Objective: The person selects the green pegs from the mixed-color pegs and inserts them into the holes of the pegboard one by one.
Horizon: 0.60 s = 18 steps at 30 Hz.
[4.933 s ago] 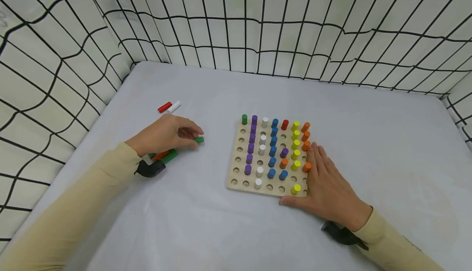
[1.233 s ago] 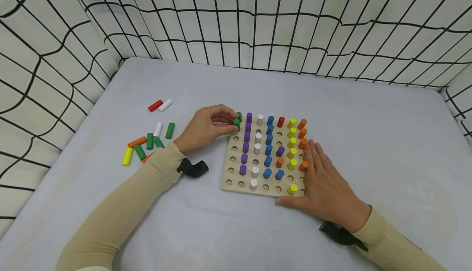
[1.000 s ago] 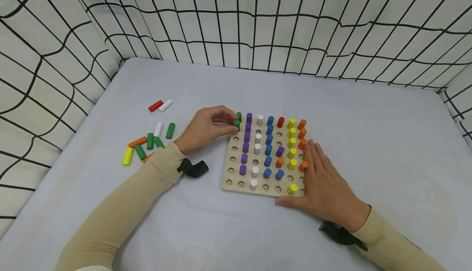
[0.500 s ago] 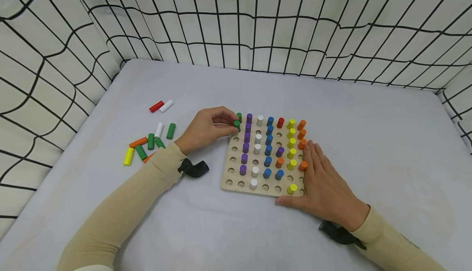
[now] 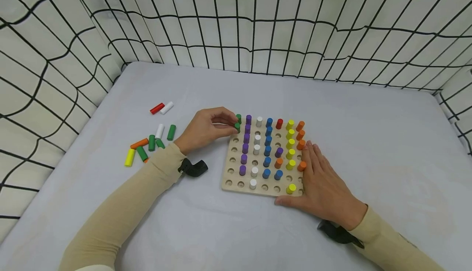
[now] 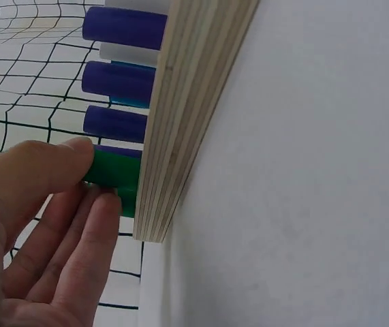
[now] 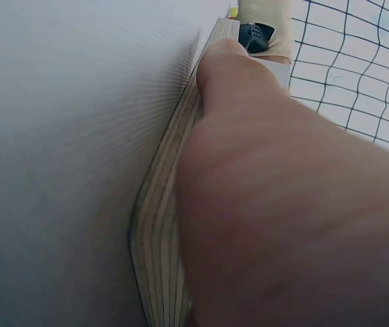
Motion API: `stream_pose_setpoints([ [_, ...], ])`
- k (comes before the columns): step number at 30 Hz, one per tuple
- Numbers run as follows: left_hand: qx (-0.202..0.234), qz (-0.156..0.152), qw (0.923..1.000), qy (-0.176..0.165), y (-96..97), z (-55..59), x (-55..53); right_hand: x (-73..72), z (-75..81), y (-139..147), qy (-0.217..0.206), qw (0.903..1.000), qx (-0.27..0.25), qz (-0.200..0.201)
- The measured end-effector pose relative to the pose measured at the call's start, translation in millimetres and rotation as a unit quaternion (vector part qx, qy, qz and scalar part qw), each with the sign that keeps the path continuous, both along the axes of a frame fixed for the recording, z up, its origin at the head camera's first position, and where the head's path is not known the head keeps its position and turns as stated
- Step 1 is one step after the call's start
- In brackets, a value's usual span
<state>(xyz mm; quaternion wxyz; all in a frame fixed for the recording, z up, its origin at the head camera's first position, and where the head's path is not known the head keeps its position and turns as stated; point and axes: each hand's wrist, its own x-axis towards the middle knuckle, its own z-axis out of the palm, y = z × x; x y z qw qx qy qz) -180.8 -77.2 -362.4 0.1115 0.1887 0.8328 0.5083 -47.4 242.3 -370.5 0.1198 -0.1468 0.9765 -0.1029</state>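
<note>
A wooden pegboard (image 5: 236,185) holds columns of coloured pegs, among them purple, white, blue, yellow and orange ones. At its far left corner, my left hand (image 5: 206,127) pinches a green peg (image 5: 237,128) between thumb and fingers. This peg stands upright at the second hole of the left column, just in front of another green peg (image 5: 238,118). In the left wrist view the pinched green peg (image 6: 112,168) meets the board's face. My right hand (image 5: 328,185) lies along the board's right edge, fingers straight, thumb at the near edge; it partly hides the rightmost holes.
Loose pegs lie left of the board: several green ones (image 5: 171,132), a yellow peg (image 5: 130,157), an orange peg (image 5: 139,143) and a white peg (image 5: 159,131). Farther back lie a red peg (image 5: 157,108) and another white peg (image 5: 167,107). Black wire mesh (image 5: 236,33) encloses the white surface.
My left hand has carried the green peg rightward from the loose pegs to the board's left column. Over the last second it has barely moved. My right hand has stayed at the board's edge.
</note>
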Motion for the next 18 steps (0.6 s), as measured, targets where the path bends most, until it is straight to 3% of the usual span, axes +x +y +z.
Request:
stream_pose_setpoints([
  [11, -0.015, 0.017, 0.9993, 0.030, -10.9, 12.1, 1.4, 1.0, -2.5, -2, -0.002, 1.0000, -0.003, 0.001],
  [18, -0.027, 0.020, 0.9983, 0.047, -24.8, 25.9, -0.6, 1.5, -1.3, -1, -0.006, 1.0000, 0.002, -0.002],
])
